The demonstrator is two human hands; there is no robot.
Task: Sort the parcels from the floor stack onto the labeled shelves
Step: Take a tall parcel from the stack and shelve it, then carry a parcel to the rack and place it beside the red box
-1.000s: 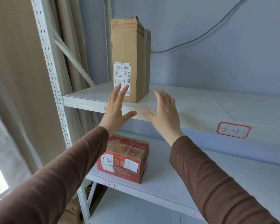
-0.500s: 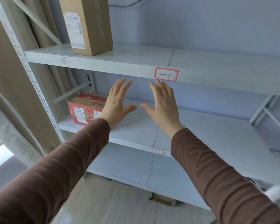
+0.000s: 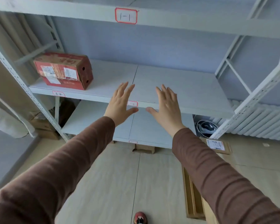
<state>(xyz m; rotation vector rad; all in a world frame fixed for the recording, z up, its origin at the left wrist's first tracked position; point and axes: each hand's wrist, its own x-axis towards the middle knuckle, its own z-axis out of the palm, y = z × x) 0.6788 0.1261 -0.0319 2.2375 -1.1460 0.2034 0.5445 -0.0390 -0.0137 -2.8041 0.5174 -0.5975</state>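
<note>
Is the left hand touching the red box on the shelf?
Apart. The head view shows the left hand open in the air, with bare shelf plainly between it and the red box.

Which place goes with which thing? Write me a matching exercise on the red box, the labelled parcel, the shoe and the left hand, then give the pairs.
Things:
1. red box
2. labelled parcel
3. shoe
4. left hand

Places:
A. on the floor at the right, beside the rack's leg
B. at the bottom edge of the view, on the floor
C. open and empty, in front of the middle shelf's edge
D. at the left end of the middle shelf

Pairs: 1-D, 2-A, 3-B, 4-C
</note>
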